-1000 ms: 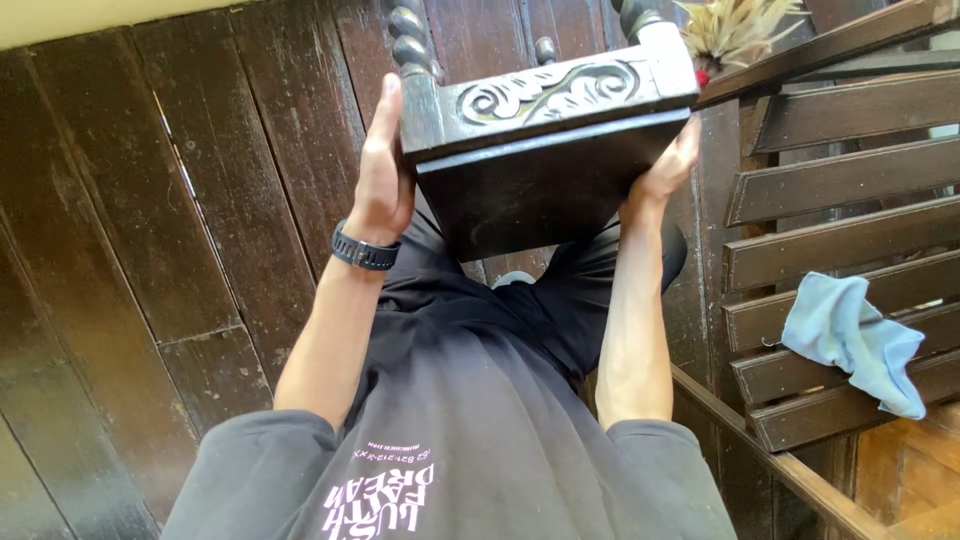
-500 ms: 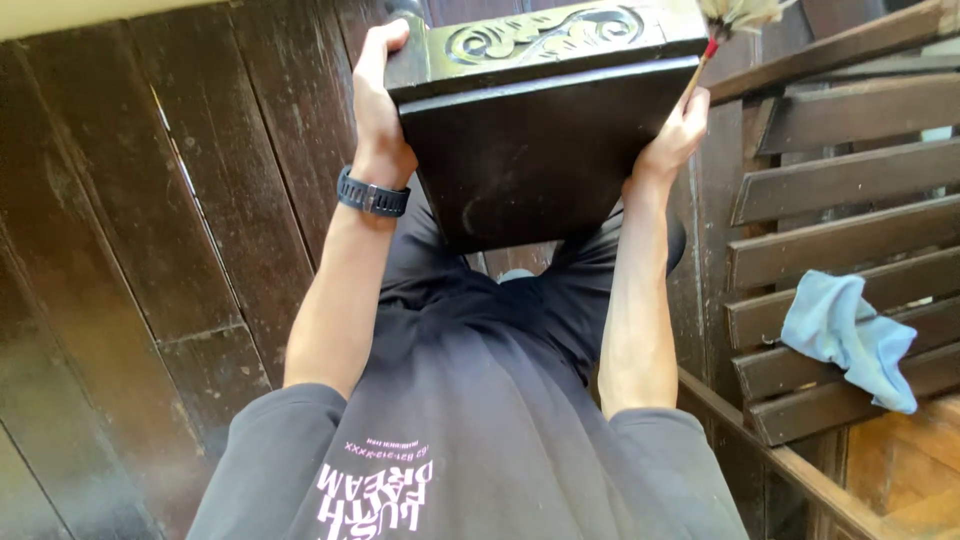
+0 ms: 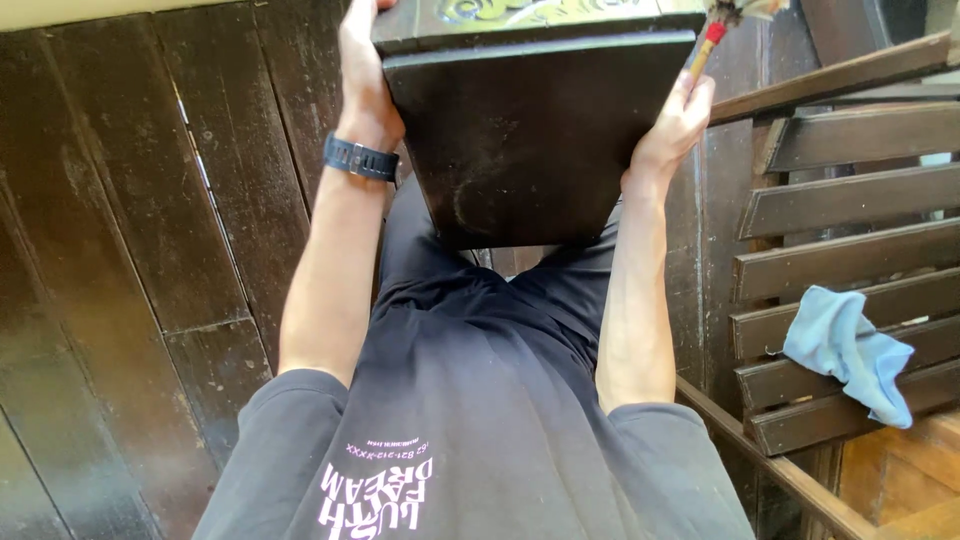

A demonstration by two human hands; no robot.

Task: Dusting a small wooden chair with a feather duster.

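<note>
Dark wooden stool (image 3: 530, 140) held up in front of torso w/ both hands, tilted so flat dark panel faced the camera; carved, gilt-looking edge ran along its top, cut off by frame edge. Stool was above dark trousers, clear of plank floor (image 3: 130, 250).

Left hand (image 3: 365, 90) clamped on stool's left side, palm flat to the wood, fingers wrapped over upper corner & partly out of frame. Black watch (image 3: 360, 158) on that wrist.

Right hand (image 3: 680, 120) pressed to stool's right side, thumb & fingers closed on the edge; also pinched a thin brush (image 3: 705, 45) w/ red band on handle, bristle end just at top of frame. Exact finger spread couldn't be told, hidden behind the wood.

Both forearms raised, elbows bent, black tee below w/ pink print.

To the right: slatted wooden bench (image 3: 850, 200), well apart from stool. Blue cloth (image 3: 850, 350) lay crumpled on lower slats, touching nothing held. Light wood surface visible at bottom-right corner under bench.
</note>
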